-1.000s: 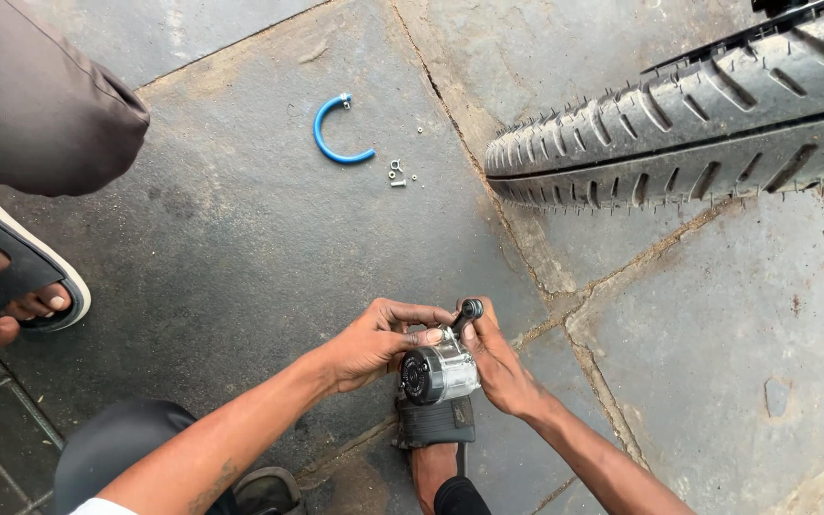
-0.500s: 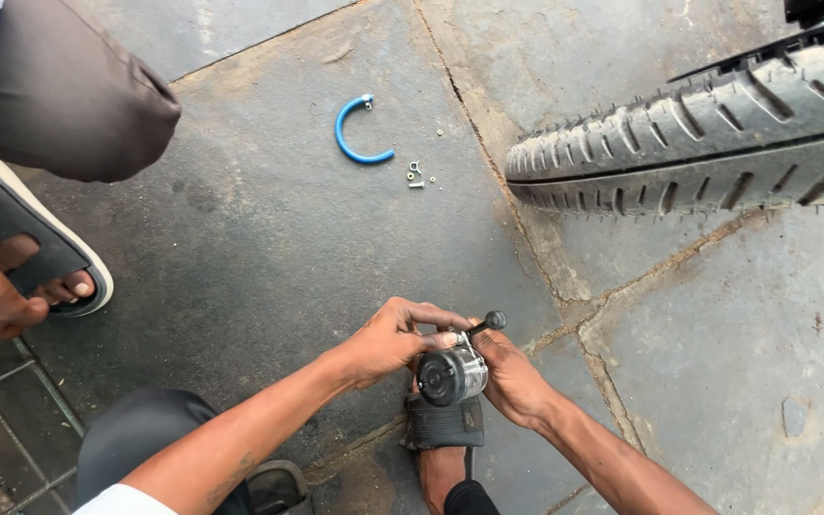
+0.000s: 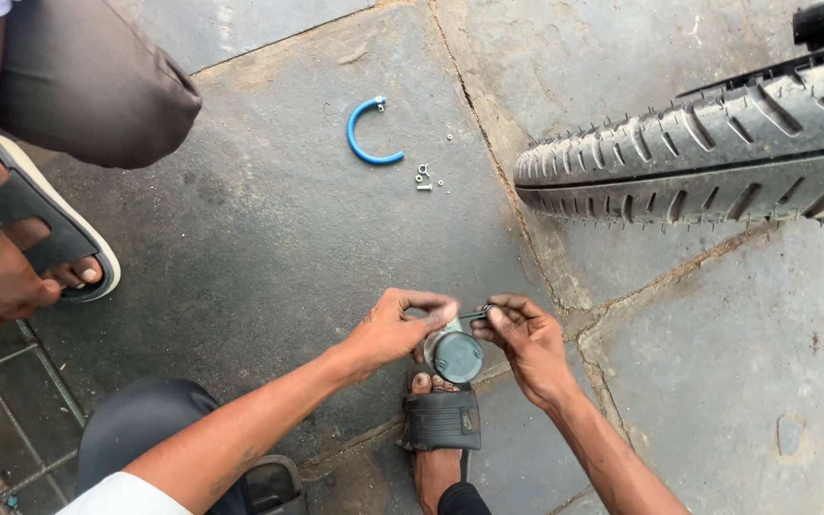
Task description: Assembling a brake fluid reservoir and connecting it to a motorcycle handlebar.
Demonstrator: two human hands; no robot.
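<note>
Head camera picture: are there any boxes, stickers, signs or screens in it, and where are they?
None: no package, label, sign or screen shows.
Only plain things are there:
Round grey metal part, between the left hand and right hand.
Blue curved hose, on the stone floor.
Black ribbed tyre, at upper right.

Tyre (image 3: 708, 157) right, another person's foot (image 3: 45, 243) left

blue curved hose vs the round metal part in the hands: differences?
The blue curved hose piece lies loose on the grey stone floor, untouched; the small round grey metal part is held off the ground between the left hand and right hand. The hose is a thin open arc; the part is compact, with a round face. Bright blue against dull grey. Both are small beside the black tyre.
</note>
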